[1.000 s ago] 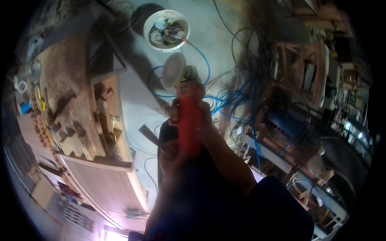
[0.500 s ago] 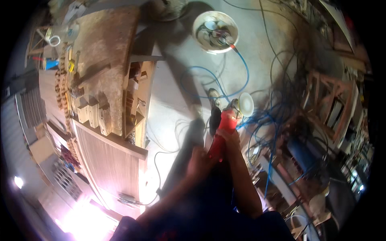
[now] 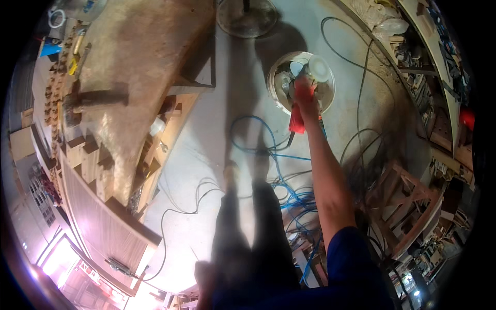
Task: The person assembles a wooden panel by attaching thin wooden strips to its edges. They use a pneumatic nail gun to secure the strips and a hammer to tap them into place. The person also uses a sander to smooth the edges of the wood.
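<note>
My right arm stretches forward, and my right hand [image 3: 308, 103] is closed around the body of a red angle grinder [image 3: 296, 121]. A pale round disc [image 3: 318, 68] sits on the grinder's head. The tool is over a white bucket [image 3: 332, 95], covering part of it; several round discs [image 3: 296, 67] and other items lie inside. Whether the grinder touches the bucket's contents cannot be made out. My left hand [image 3: 203, 269] hangs low by my left leg, away from the tool, with its fingers blurred and partly hidden.
A worn workbench [image 3: 134, 57] carries a hammer [image 3: 73, 106] and wood blocks [image 3: 89, 155] on the left. Blue hose [image 3: 297, 196] and dark cables [image 3: 361, 98] cross the floor. A wooden frame [image 3: 400, 206] stands right; a round metal base [image 3: 247, 20] is beyond the bench.
The grinder has moved forward from near my legs to over the bucket, in my right hand alone. My left hand has come off it and dropped back. The view has shifted.
</note>
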Demonstrator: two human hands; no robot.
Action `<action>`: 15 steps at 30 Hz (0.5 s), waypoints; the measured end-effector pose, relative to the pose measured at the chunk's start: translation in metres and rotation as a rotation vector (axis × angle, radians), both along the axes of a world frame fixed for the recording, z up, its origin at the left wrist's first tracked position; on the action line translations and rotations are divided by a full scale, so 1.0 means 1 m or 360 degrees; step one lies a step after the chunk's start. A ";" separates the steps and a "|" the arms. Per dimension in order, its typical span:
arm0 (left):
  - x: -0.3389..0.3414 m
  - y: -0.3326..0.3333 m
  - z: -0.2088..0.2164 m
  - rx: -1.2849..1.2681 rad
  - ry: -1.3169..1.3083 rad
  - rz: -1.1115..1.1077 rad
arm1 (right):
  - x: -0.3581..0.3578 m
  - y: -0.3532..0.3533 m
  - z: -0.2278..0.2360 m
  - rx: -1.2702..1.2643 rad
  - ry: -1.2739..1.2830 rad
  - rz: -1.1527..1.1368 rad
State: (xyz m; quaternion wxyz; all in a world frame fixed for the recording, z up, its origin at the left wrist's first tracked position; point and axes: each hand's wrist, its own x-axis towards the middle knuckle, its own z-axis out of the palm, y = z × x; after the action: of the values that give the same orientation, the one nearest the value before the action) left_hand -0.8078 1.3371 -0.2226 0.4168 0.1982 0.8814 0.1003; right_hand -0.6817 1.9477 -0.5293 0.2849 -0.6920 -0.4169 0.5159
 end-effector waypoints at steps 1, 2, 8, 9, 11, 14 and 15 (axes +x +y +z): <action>0.011 -0.012 -0.006 -0.0080 -0.0039 0.0037 | -0.007 0.021 -0.018 0.0020 -0.0128 0.0017; 0.029 -0.043 -0.018 -0.0161 0.0004 -0.0075 | -0.018 0.040 -0.028 0.0030 -0.0245 0.0039; 0.071 -0.092 -0.029 -0.0630 -0.0621 0.0857 | -0.008 0.102 -0.141 0.0116 -0.0185 -0.0063; 0.069 -0.042 -0.022 -0.0466 -0.0434 0.0673 | -0.004 0.110 -0.157 0.0152 -0.0254 -0.0059; 0.062 0.010 -0.008 -0.0527 -0.0482 0.0772 | 0.004 0.108 -0.183 0.0219 -0.0258 -0.0065; 0.059 0.055 -0.002 -0.0593 -0.0540 0.0939 | -0.002 0.104 -0.189 0.0262 -0.0215 -0.0037; 0.064 0.060 0.001 -0.0620 -0.0535 0.1014 | -0.020 0.093 -0.166 0.0185 -0.0298 0.0007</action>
State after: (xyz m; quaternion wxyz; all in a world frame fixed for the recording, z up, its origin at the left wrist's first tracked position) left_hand -0.7439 1.3967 -0.2212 0.5328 -0.1865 0.8209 0.0864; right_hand -0.7016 2.0411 -0.6951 0.2833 -0.7185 -0.4724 0.4246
